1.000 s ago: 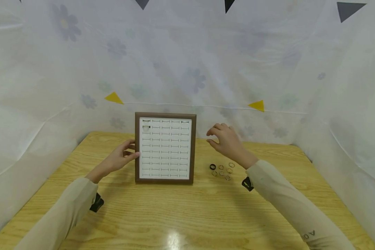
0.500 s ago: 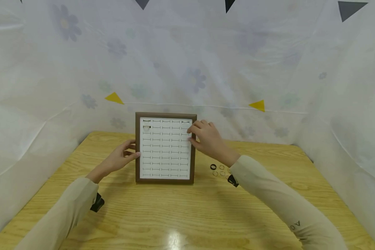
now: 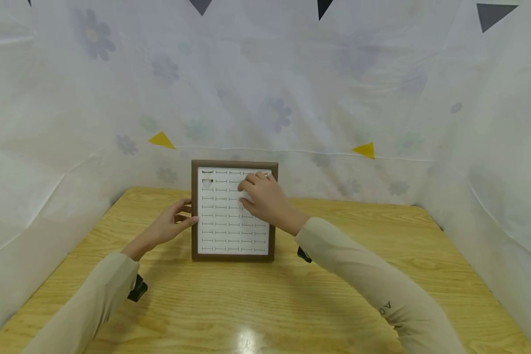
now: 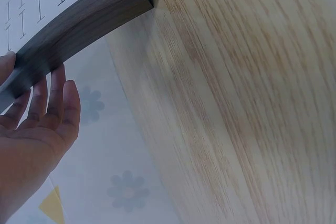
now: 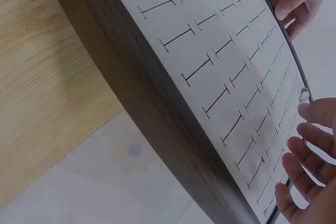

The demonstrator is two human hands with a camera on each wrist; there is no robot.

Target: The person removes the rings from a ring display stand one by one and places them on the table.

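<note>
Wooden-framed ring tray (image 3: 194,211) is steadied by the open left hand (image 3: 170,226) while the right hand (image 3: 263,196), fingers loosely curled, nears an upper slot, apparently seating a ring; whether it holds one is hidden, and next comes careful alignment.

Staged recording booth, floral sheet walls (image 3: 265,98), wooden table (image 3: 256,305)

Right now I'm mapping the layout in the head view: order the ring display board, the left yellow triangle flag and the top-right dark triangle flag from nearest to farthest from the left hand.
1. ring display board: the left hand touches its left frame.
2. left yellow triangle flag: on the backdrop, up behind.
3. top-right dark triangle flag: far upper right corner.
</note>
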